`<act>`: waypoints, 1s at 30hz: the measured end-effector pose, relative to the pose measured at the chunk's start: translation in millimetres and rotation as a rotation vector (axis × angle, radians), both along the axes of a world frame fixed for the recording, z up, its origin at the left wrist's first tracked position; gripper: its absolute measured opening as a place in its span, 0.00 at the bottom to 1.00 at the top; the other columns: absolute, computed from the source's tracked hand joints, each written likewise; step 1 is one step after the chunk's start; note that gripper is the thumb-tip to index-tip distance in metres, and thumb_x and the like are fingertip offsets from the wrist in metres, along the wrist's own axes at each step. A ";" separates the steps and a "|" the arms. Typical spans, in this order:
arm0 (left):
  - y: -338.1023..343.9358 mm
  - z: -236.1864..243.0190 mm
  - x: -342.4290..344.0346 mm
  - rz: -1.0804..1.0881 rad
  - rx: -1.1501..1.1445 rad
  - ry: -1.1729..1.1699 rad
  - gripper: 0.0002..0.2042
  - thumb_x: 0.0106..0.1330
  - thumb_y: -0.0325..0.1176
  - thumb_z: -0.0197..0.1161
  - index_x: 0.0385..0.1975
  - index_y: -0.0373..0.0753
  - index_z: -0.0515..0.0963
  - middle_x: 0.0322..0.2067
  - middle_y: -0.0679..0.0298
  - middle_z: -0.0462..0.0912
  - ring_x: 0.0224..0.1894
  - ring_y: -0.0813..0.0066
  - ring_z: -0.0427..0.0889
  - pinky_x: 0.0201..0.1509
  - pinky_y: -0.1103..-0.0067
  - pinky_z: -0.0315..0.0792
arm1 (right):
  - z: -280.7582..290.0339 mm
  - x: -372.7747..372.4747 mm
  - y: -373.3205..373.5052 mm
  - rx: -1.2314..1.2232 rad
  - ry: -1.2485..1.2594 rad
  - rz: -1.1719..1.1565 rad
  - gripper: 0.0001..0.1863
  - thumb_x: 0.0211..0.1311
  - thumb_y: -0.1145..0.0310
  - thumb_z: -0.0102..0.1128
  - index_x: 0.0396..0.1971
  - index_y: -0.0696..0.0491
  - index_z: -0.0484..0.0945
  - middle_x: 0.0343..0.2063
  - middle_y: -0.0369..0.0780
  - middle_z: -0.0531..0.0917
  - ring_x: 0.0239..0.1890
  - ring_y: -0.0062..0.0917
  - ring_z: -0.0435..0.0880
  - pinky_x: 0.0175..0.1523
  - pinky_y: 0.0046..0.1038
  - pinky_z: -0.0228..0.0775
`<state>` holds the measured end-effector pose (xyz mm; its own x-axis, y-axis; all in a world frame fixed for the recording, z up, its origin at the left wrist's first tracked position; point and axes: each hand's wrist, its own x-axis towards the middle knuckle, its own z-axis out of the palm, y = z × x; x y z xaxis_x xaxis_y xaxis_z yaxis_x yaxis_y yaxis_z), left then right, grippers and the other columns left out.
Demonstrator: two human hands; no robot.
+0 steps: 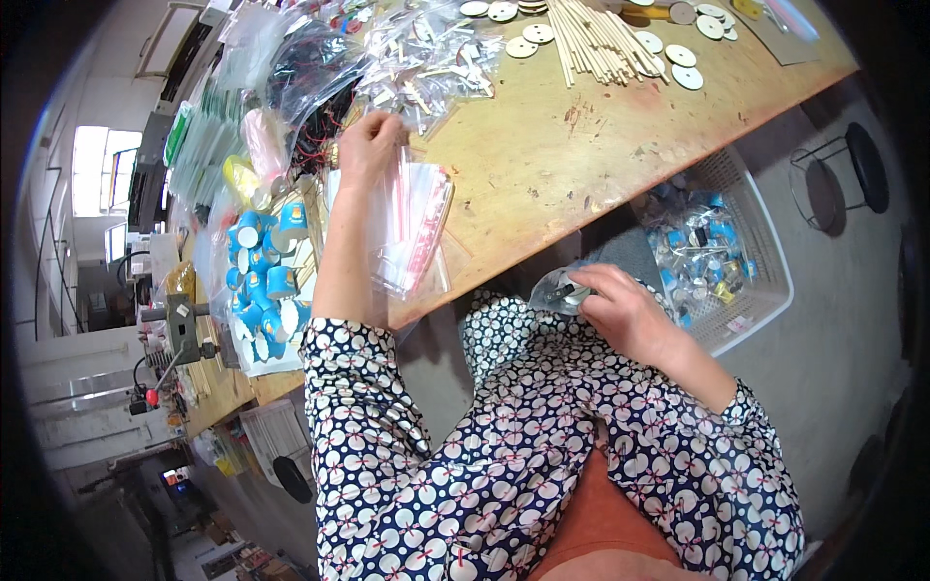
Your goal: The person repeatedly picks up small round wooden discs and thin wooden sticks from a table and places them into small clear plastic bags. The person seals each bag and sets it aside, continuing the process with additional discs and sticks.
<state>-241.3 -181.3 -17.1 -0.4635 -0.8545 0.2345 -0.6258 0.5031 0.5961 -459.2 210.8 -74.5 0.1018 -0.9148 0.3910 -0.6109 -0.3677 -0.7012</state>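
My left hand [371, 147] reaches over the wooden table with its fingers curled and pressed together. What they pinch, if anything, is hidden. It sits at the upper end of a stack of clear zip bags with red-striped edges [418, 232], beside red and black wires [325, 131] and a heap of small white parts in clear plastic [426, 73]. Above my lap, my right hand [630, 315] grips a small clear plastic bag [557, 290] by its side. Something dark and something pale show inside that bag, too small to name.
Blue paper cups [257, 281] crowd the table's left side. Thin wooden sticks [601, 44] and round wooden discs [684, 55] lie at the far side. On my right, below the table edge, stands a white basket [772, 257] of filled bags. Beyond it is a stool [823, 194].
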 end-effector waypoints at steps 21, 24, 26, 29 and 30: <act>44.6 49.8 15.2 -0.129 0.502 0.596 0.06 0.78 0.33 0.58 0.46 0.41 0.78 0.44 0.61 0.89 0.42 0.78 0.87 0.40 0.82 0.76 | 24.2 3.2 -11.1 0.027 -0.008 0.048 0.07 0.56 0.77 0.70 0.33 0.58 0.81 0.52 0.49 0.82 0.58 0.46 0.79 0.60 0.40 0.76; 104.8 71.6 26.4 -0.278 0.654 0.742 0.05 0.78 0.30 0.58 0.46 0.40 0.77 0.43 0.56 0.89 0.41 0.77 0.87 0.39 0.85 0.77 | 30.0 -0.3 -19.3 -0.027 -0.021 0.050 0.08 0.55 0.78 0.70 0.33 0.59 0.81 0.52 0.50 0.82 0.57 0.47 0.80 0.60 0.40 0.76; 143.5 69.9 19.9 -0.377 0.691 0.796 0.05 0.77 0.30 0.59 0.46 0.39 0.78 0.41 0.55 0.89 0.40 0.77 0.88 0.37 0.87 0.77 | 35.2 -3.3 -26.1 -0.054 -0.024 0.044 0.07 0.56 0.78 0.70 0.34 0.59 0.81 0.52 0.50 0.82 0.56 0.47 0.80 0.59 0.40 0.75; 214.0 67.6 15.3 -0.361 0.714 0.661 0.05 0.74 0.27 0.61 0.44 0.35 0.81 0.38 0.58 0.90 0.38 0.76 0.89 0.36 0.84 0.79 | 43.0 -0.2 -36.2 -0.087 -0.013 0.055 0.07 0.57 0.75 0.70 0.34 0.60 0.83 0.52 0.50 0.82 0.56 0.46 0.80 0.59 0.39 0.75; 225.2 53.1 15.8 -0.417 0.551 0.534 0.05 0.73 0.26 0.62 0.43 0.35 0.82 0.36 0.59 0.90 0.37 0.76 0.89 0.36 0.82 0.79 | 44.5 -0.1 -34.6 -0.051 0.029 0.059 0.08 0.56 0.74 0.71 0.35 0.59 0.84 0.52 0.49 0.82 0.57 0.45 0.80 0.59 0.39 0.75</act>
<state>-225.6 43.9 36.0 -0.7098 -0.6953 0.1127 -0.0227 0.1825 0.9830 -459.3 176.3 -30.0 0.1673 -0.8857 0.4330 -0.6068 -0.4387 -0.6628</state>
